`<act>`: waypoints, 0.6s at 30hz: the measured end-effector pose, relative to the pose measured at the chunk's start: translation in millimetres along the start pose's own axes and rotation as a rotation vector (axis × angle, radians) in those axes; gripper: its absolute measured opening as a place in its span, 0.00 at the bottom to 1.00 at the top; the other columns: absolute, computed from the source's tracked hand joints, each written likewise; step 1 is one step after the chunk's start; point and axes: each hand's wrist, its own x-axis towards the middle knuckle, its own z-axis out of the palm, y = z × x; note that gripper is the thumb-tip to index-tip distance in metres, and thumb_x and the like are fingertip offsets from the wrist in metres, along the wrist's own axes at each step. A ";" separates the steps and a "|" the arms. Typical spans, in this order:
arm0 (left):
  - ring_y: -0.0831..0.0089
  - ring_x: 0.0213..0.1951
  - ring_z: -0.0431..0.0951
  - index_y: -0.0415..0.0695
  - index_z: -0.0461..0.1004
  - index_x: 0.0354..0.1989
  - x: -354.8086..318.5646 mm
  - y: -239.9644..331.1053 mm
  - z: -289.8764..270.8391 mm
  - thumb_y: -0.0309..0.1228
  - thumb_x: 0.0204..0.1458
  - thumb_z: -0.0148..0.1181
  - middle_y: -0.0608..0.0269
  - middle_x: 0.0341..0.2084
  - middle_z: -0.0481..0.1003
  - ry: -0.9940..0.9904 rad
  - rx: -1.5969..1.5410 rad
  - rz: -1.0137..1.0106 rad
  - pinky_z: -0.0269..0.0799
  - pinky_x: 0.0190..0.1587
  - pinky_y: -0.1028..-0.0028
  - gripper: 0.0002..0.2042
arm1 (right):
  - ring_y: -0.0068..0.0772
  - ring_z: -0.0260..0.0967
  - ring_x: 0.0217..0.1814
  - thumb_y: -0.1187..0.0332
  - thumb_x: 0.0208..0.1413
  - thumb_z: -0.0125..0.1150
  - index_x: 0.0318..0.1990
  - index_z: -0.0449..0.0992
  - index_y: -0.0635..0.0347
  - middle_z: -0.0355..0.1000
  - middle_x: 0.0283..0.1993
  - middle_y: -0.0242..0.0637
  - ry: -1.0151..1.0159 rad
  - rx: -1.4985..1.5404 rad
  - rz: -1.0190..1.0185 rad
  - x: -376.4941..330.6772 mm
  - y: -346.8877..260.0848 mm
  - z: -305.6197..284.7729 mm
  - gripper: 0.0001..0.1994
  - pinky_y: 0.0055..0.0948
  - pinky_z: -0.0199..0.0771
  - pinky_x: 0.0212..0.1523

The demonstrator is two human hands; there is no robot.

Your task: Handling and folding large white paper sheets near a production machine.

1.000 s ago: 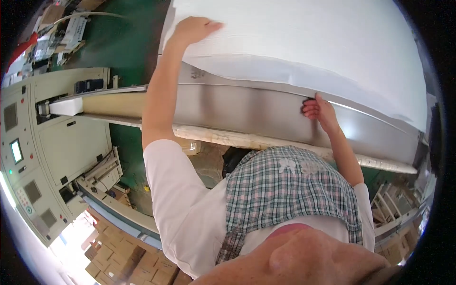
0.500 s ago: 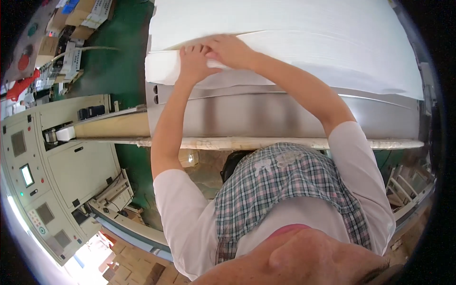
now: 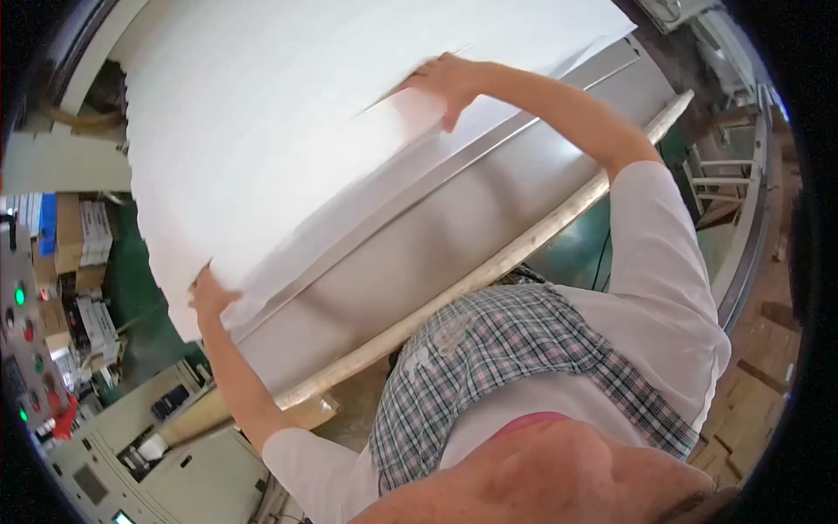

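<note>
Hands apart now, no longer together at one corner | left hand (image 3: 212,295) pinches sheets (image 3: 288,140) at near-left corner | right hand (image 3: 447,83) spread flat on top | stack's long axis spans both, on steel table (image 3: 436,236).

Green floor (image 3: 131,262), stacked cardboard boxes (image 3: 74,240), beige control cabinet (image 3: 196,472).

Large white paper stack (image 3: 288,131) lies on the grey metal machine table (image 3: 436,236). My left hand (image 3: 211,295) is at the stack's near-left corner, my right hand (image 3: 445,80) on its near edge further right. Wooden batten (image 3: 489,271) runs along the table's near edge. Control panel (image 3: 22,349) left of the table.
</note>
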 end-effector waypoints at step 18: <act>0.54 0.50 0.63 0.44 0.63 0.49 -2.9 -22.3 45.0 0.22 0.23 0.64 0.53 0.45 0.66 0.381 -0.157 0.035 0.59 0.52 0.62 0.35 | 0.46 0.52 0.61 0.81 0.35 0.55 0.53 0.61 0.62 0.60 0.54 0.45 0.376 -0.260 0.390 -235.8 433.1 149.1 0.30 0.39 0.52 0.59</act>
